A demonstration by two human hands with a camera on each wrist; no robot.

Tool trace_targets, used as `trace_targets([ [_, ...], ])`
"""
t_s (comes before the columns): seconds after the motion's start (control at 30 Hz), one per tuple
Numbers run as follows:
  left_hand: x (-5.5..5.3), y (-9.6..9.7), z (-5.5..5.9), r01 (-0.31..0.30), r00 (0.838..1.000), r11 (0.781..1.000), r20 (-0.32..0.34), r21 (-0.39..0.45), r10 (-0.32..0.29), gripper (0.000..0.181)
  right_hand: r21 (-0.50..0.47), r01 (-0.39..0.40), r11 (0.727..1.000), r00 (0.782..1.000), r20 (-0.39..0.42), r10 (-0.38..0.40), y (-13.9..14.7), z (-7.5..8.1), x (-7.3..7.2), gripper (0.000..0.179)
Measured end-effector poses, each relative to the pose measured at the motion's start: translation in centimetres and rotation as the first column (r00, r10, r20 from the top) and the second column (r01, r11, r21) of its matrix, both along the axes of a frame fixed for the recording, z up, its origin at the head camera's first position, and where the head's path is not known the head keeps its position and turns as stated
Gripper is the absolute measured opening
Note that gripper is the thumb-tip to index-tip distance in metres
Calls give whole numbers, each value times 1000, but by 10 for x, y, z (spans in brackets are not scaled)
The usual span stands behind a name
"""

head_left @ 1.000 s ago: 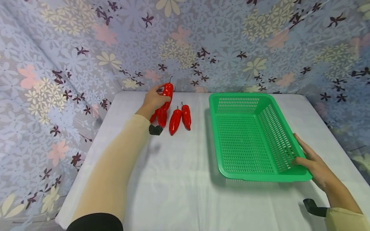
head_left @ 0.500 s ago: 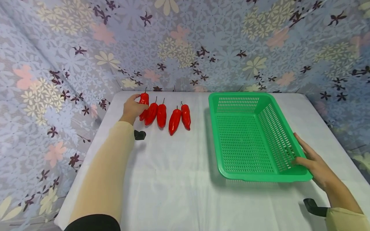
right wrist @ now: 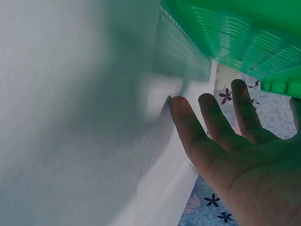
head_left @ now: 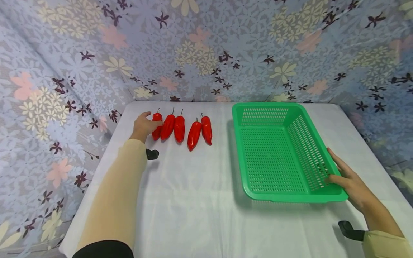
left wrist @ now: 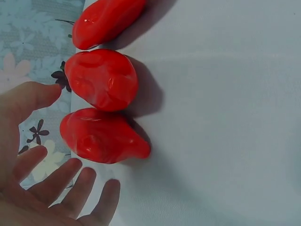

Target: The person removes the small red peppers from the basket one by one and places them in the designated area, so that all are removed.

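Observation:
My left hand is at the leftmost red chili pepper, thumb and fingers spread loosely around it. In the left wrist view the fingers are apart, and that pepper lies on the cloth just past their tips. Several glossy red peppers with dark stems lie in a row, among them one right beside it and a far-right one. My right hand holds the green basket at its near right corner, thumb over the rim, fingers outside. The right wrist view shows these fingers beneath the basket side.
The basket has a perforated floor and walls, with nothing in it. A white cloth covers the table. Floral fabric hangs behind the table and along both sides.
My left hand has carried a pepper leftward to the end of the row, lowered it onto the cloth and let go of it. The right hand and basket have stayed in place.

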State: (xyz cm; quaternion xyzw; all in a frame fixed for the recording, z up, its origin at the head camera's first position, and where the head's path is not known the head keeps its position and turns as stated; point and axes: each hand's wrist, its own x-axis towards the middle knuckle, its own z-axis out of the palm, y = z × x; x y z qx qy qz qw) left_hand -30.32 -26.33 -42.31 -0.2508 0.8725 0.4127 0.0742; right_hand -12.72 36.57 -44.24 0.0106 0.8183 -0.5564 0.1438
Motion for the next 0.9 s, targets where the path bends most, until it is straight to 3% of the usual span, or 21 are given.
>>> trace_targets([
  [0.23,0,4,3,-12,1000,1000,-15,11,13,75,5,2,1000,1000,-15,-2,4,-1,-1,95],
  [0.5,-2,13,9,24,997,1000,-78,12,-23,75,72,-5,997,999,-32,7,5,0,-8,93],
  [0.73,-5,29,17,73,976,997,-207,37,-64,73,160,-9,987,999,-47,16,3,5,-14,91],
  [0.9,-9,46,22,123,965,991,-241,48,-108,72,201,-6,980,999,-35,14,3,3,-15,89],
])
